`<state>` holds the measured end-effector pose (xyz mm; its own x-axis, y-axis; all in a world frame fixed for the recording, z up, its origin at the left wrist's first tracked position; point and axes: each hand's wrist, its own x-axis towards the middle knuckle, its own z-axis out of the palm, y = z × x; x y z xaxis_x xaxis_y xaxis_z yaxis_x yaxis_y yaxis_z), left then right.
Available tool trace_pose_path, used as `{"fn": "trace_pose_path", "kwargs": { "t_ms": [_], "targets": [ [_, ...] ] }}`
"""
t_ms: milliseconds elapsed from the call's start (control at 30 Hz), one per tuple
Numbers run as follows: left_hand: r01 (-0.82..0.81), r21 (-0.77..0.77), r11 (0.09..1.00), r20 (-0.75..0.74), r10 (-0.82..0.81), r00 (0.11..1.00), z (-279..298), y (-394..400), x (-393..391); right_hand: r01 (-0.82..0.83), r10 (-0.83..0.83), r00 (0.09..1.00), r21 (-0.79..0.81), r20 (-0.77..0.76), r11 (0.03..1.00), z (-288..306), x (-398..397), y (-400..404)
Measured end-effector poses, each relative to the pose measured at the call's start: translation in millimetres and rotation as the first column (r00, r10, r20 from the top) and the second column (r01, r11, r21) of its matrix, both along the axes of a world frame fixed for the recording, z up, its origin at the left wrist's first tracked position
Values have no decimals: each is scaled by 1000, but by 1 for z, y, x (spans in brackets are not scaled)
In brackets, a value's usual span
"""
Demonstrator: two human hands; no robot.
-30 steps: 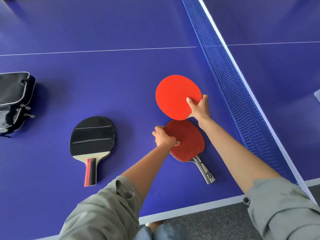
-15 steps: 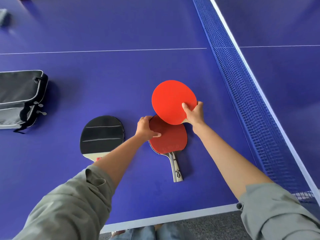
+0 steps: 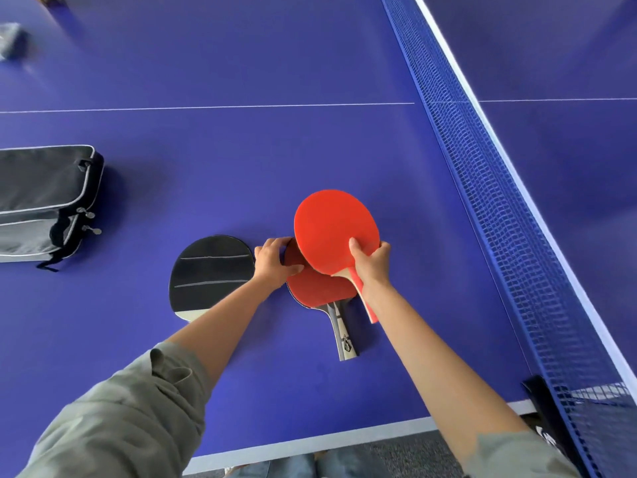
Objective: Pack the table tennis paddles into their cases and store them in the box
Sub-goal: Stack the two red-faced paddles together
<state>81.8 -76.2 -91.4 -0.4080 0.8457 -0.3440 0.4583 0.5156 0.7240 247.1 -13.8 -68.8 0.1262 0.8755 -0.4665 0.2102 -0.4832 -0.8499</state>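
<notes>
Three paddles on my feed, two bags, one net. The right hand grips the bright red paddle where blade meets handle, thumb on the red face, fingers curled behind, blade raised and tipped up above the table. Under it lies the dark red paddle, flat, grey handle pointing toward me; the left hand pinches its left rim, fingers curled over the far edge and thumb on the rubber. The third, the black paddle, lies flat just beside that hand on its left (its handle is hidden by my left forearm, so I can't tell which way it points). The black bag sits well apart at the left edge, zipper pulls showing; I can't tell whether it is zipped. A small grey bag is blurred at the top left corner. The net runs along the right. Against a second ago: the bright red paddle sat higher and clear of the dark one, now it overlaps the dark blade's top right; the dark paddle's handle slanted right then, now it points nearly straight at me and the blade has slid closer to the black paddle; the left hand was near the blade's lower left, now at its upper left rim.
</notes>
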Motion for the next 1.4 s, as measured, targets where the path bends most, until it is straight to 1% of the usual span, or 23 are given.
{"fn": "trace_pose_path", "kwargs": {
  "t_ms": [67, 133, 200, 267, 433, 567, 767, 867, 933, 1000, 1067, 1100, 1167, 1233, 1333, 1400],
  "targets": [
    [-120, 51, 991, 127, 113, 985, 2, -8, -3, 33, -34, 999, -33, -5, 999, -5, -4, -19],
    [-259, 56, 964, 261, 236, 936, 6, -13, -4, 60, -60, 998, -52, -6, 997, -7, -11, -33],
    [-322, 41, 946, 355, 287, 890, 10, -13, -4, 76, -76, 997, -57, 5, 995, -8, -18, -43],
    [-341, 56, 938, 386, 294, 874, 11, -13, -1, 75, -74, 997, -49, 28, 996, -10, -22, -52],
    [-343, 63, 937, 312, 308, 899, 5, -15, 8, 33, -32, 990, -8, 134, 999, -12, -19, -60],
    [-309, 106, 945, 223, 281, 934, 1, -18, 13, -60, 44, 973, 63, 227, 996, -12, -7, -58],
    [-235, 110, 966, 106, 224, 969, 1, -17, 13, -124, 101, 946, 54, 308, 991, -11, 0, -56],
    [-233, 102, 967, 86, 225, 971, -2, -24, 13, -189, 167, 911, 23, 378, 982, -11, 3, -53],
    [-234, 114, 965, 81, 226, 971, -4, -27, 14, -238, 209, 855, 2, 475, 971, -12, 6, -51],
    [-244, 122, 962, 83, 235, 968, -3, -27, 16, -263, 220, 823, 8, 523, 965, -14, 8, -47],
    [-263, 123, 957, 95, 253, 963, -2, -27, 17, -288, 234, 838, 35, 493, 957, -16, 9, -40],
    [-277, 116, 954, 105, 266, 958, -2, -28, 19, -293, 247, 869, 45, 430, 955, -16, 9, -36],
    [-326, 94, 941, 149, 310, 939, -5, -34, 25, -282, 261, 930, 45, 258, 959, -15, 9, -30],
    [-391, 81, 917, 233, 365, 902, -7, -41, 38, -251, 240, 957, 46, 162, 967, -18, 11, -29],
    [-463, 82, 882, 306, 420, 854, -7, -41, 54, -200, 192, 974, 60, 118, 978, -26, 13, -35],
    [-469, 99, 877, 277, 429, 860, -5, -34, 55, -171, 160, 978, 75, 133, 983, -29, 9, -40]
  ]
}}
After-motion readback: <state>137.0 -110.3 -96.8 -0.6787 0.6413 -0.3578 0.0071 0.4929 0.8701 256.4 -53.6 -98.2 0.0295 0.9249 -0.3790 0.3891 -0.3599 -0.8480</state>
